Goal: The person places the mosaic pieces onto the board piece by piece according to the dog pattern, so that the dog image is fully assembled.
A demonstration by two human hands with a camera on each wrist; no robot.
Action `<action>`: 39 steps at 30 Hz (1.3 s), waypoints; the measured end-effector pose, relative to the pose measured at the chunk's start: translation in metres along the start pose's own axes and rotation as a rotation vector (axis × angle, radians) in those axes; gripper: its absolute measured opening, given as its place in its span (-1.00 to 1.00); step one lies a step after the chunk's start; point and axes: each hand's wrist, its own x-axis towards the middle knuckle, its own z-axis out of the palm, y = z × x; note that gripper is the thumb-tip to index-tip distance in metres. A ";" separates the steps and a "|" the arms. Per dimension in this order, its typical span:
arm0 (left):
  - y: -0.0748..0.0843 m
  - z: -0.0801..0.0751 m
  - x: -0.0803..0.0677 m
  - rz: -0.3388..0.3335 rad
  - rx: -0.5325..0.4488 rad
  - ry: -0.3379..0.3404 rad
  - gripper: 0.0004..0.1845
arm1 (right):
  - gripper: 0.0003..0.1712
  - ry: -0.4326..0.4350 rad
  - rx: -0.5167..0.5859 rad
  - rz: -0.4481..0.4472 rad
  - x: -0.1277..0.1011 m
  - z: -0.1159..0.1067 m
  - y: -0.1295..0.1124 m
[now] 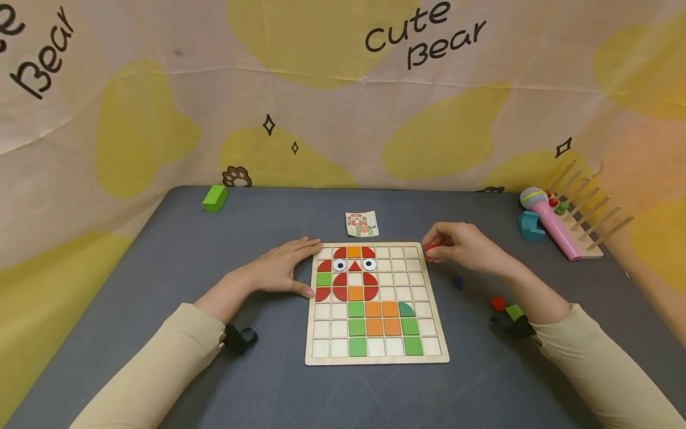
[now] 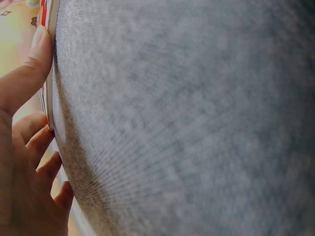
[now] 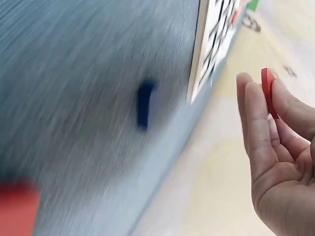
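A wooden grid board [image 1: 375, 361] lies flat on the table, with red, orange and green tiles and two round eye pieces in its squares. My left hand [image 1: 281, 265] lies at the board's upper left edge, fingers extended and thumb [image 2: 37, 61] touching the rim. Just off the board's upper right corner, my right hand [image 1: 465, 245] pinches a thin red tile [image 3: 268, 93] between thumb and fingers. Its full shape is partly hidden by the fingers. Behind the board lies a small picture card [image 1: 362, 223] printed with a similar figure.
Right of the board lie a small blue piece [image 1: 458, 282], a red tile [image 1: 498, 304] and a green tile [image 1: 514, 313]. Further back stand a pink toy microphone [image 1: 557, 229], a teal block [image 1: 530, 226] and a pegged wooden rack [image 1: 592, 251]. A green block [image 1: 215, 198] sits back left.
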 end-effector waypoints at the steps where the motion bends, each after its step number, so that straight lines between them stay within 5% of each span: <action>1: 0.000 0.000 0.000 0.001 0.001 0.001 0.12 | -0.82 -0.003 0.017 -0.006 0.004 0.004 -0.002; 16: 0.001 0.000 0.001 0.002 0.011 0.003 0.12 | -0.79 0.017 0.002 0.048 0.049 0.031 -0.025; 39: 0.001 0.000 0.001 -0.007 0.010 0.002 0.12 | -0.88 -0.065 -0.161 0.015 0.063 0.055 -0.037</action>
